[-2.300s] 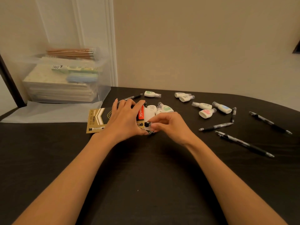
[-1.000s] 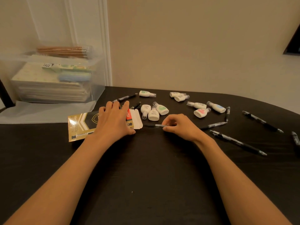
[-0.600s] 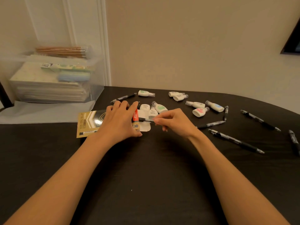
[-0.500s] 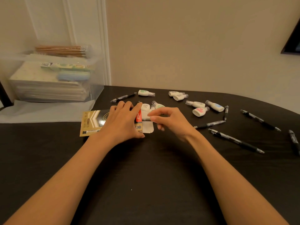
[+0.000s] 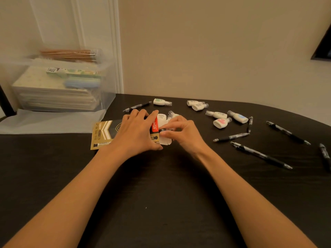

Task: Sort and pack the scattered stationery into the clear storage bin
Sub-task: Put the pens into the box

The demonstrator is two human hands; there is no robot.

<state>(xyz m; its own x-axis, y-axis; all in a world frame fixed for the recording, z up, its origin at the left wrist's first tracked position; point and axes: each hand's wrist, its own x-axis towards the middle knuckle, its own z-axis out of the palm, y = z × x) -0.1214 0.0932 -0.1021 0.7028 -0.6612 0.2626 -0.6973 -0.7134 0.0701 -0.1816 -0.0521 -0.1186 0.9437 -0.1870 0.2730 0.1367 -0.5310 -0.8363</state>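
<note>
My left hand (image 5: 136, 134) grips the box (image 5: 102, 134), my right hand (image 5: 181, 134) pinches a pen (image 5: 163, 130) at its open end.

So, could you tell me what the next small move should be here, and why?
Probably slide the pen fully into the box: the right hand pinches it at the open flap end, while the left hand grips the box flat on the table.
</note>
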